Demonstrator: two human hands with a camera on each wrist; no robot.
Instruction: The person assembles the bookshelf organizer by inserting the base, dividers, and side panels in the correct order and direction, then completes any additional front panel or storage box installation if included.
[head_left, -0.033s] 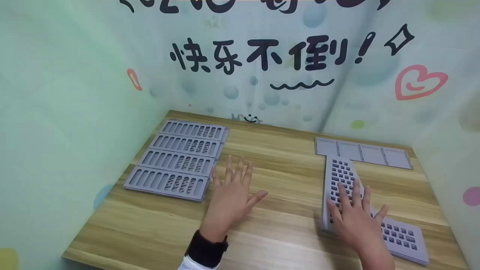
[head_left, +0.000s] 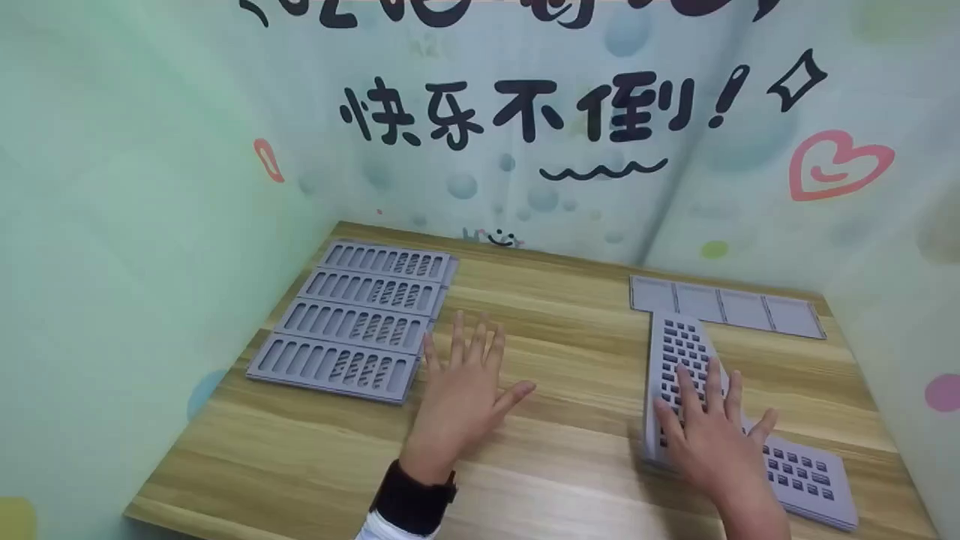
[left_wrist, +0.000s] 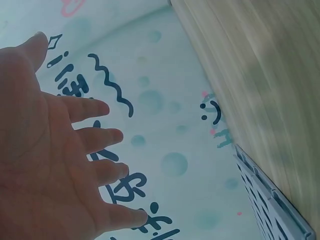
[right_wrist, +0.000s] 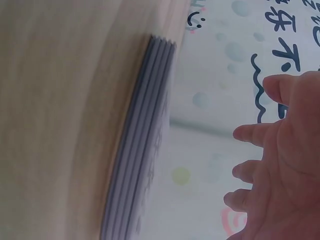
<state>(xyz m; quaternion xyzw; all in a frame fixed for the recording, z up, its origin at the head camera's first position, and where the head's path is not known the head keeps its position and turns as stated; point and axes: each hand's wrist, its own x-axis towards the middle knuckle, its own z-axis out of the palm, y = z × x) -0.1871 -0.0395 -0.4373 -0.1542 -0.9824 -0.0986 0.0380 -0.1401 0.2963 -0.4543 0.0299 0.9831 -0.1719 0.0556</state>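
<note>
My left hand (head_left: 469,390) is held over the wooden table with fingers spread and nothing in it. Just to its left lie several grey slotted panels (head_left: 341,340), lined up in rows. My right hand (head_left: 712,442) spreads its fingers above a stack of grey panels with small square holes (head_left: 660,352), like keyboard frames. In the right wrist view, a gap separates the hand (right_wrist: 285,160) from the layered edge of the stack (right_wrist: 137,140). A second grey holed panel (head_left: 814,474) angles off to the right, partly hidden by the right hand.
A flat grey strip with several plain rectangular sections (head_left: 727,306) lies at the table's back right. Printed cloth walls (head_left: 480,202) enclose the wooden table (head_left: 555,322) at the back and sides. A black band (head_left: 414,499) circles the left wrist.
</note>
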